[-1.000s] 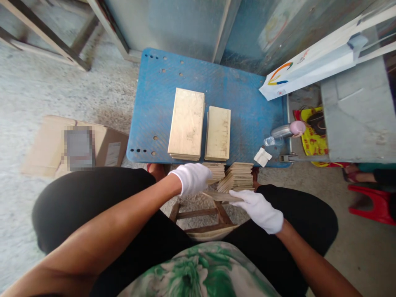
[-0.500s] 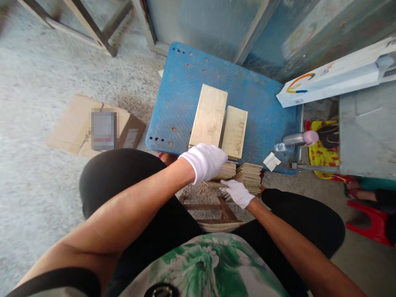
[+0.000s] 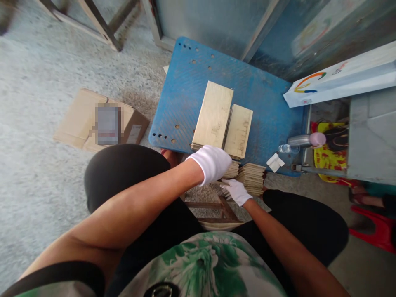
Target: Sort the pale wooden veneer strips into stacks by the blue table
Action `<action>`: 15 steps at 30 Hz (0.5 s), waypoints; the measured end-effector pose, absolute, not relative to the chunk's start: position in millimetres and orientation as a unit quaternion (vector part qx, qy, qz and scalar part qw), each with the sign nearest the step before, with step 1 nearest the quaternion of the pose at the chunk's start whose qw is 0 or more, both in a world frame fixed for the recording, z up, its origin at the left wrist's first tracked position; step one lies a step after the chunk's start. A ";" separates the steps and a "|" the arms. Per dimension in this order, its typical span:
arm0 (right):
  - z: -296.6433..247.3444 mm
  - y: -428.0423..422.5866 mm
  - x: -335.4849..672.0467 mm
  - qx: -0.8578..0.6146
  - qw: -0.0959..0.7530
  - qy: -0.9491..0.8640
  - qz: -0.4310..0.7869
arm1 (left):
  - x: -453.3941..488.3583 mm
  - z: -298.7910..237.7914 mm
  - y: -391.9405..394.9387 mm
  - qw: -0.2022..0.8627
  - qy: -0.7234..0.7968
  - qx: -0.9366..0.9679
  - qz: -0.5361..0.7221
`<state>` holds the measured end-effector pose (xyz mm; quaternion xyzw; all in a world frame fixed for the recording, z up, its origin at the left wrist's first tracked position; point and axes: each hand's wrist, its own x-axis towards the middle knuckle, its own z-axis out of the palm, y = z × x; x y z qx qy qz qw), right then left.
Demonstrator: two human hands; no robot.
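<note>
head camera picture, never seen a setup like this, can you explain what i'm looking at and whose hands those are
There is no machine here: a person wears one camera on the head, and it looks forward and down at their own two hands, both in white gloves. The right hand holds the end of a thin board, mostly hidden from view. The left hand is just above it; its fingers are out of sight, so I can't tell what it grips. On the blue surface lie a larger stack and a smaller stack of pale boards, side by side, with a white paper off to the right. More thin boards are piled below the near edge.
</note>
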<state>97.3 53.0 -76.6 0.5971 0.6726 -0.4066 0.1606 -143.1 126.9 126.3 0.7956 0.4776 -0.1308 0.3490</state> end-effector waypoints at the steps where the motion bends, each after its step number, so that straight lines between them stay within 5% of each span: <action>1: -78.0 54.5 97.5 0.593 0.163 0.673 -0.411 | -141.6 125.3 127.3 0.345 0.476 0.797 -0.137; 15: -44.3 65.6 101.8 0.589 0.108 0.700 -0.389 | -126.0 113.4 125.7 0.346 0.460 0.806 -0.138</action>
